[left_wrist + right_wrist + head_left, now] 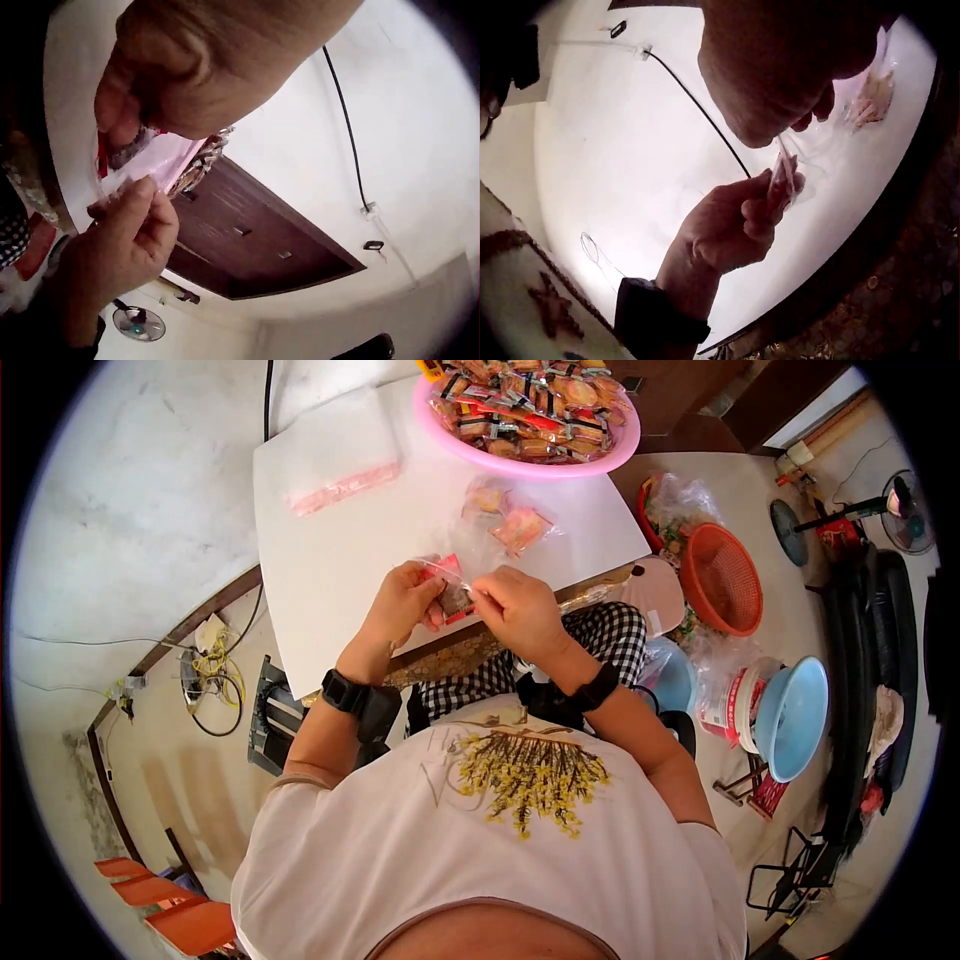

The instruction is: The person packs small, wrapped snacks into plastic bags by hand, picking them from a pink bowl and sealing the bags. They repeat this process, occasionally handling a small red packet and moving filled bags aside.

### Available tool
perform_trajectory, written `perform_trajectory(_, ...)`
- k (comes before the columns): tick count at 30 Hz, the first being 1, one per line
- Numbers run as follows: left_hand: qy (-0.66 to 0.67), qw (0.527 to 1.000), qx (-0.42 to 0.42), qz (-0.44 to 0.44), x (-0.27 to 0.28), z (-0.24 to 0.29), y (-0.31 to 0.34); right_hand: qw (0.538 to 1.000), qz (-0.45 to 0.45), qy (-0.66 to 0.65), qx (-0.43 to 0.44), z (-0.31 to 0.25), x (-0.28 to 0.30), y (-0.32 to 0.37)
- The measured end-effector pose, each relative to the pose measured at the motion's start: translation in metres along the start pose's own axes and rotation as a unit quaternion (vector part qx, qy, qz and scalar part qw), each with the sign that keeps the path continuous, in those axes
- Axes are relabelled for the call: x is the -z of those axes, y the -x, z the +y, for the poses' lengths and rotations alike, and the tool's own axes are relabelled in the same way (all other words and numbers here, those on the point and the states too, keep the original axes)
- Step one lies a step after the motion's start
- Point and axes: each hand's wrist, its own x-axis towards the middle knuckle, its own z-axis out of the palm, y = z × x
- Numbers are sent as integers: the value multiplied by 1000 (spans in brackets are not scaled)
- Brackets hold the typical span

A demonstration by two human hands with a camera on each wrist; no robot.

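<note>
Near the table's front edge, my left hand grips a small clear plastic packet with red printing and dark contents. My right hand pinches the packet's clear edge between thumb and fingertips. In the right wrist view the packet stands up from the left hand, with the right hand just above it. Much of the packet is hidden behind the fingers. Just beyond the hands, a wrapped item with pink and orange printing and a paler wrapped one lie on the white table.
A pink basin heaped with wrapped snacks stands at the table's far side. To its left lies a stack of clear bags with pink edges. On the floor at right are an orange basket and a blue basin.
</note>
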Motion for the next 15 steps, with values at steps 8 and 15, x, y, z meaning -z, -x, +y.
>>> perform_trajectory(8, 64, 995, -61, 38, -28, 7, -30, 998, 4, 25, 49, -9, -3, -2)
perform_trajectory(15, -529, 736, -402, 129, -31, -2, -29, 999, 25, -1, 43, -8, -2, -5)
